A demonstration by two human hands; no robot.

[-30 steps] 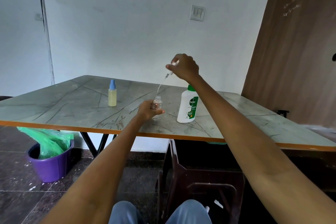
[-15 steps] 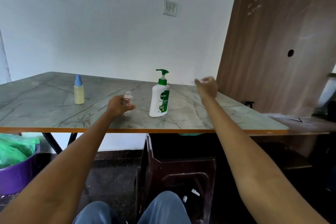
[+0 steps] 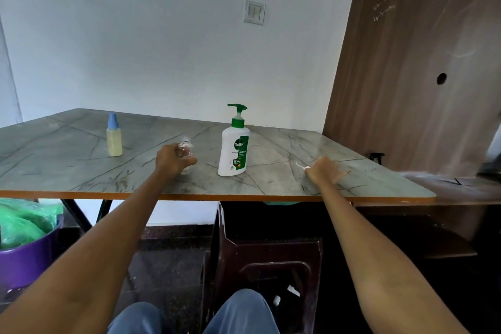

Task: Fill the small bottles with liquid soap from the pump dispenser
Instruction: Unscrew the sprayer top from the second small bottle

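Note:
On the grey marble-pattern table (image 3: 81,168) my left hand (image 3: 172,161) grips a small clear bottle (image 3: 186,150), which stands upright with its threaded neck uncovered. Right of it stands the white pump dispenser (image 3: 234,150) with a green pump head. A second small bottle (image 3: 114,139), holding yellowish liquid under a blue cap, stands to the left. My right hand (image 3: 324,171) rests low on the table to the right of the dispenser, fingers curled, pinching a small white spray cap (image 3: 302,167) with a thin tube that touches the tabletop.
A purple bucket (image 3: 24,255) with a green plastic bag sits on the floor at the left. A dark brown plastic stool (image 3: 271,252) stands under the table's front edge. A wooden door (image 3: 420,76) rises at the right.
My right hand lifted the spray cap out of the clear bottle, carried it right past the dispenser, and lowered it to the tabletop. My left hand kept hold of the bottle.

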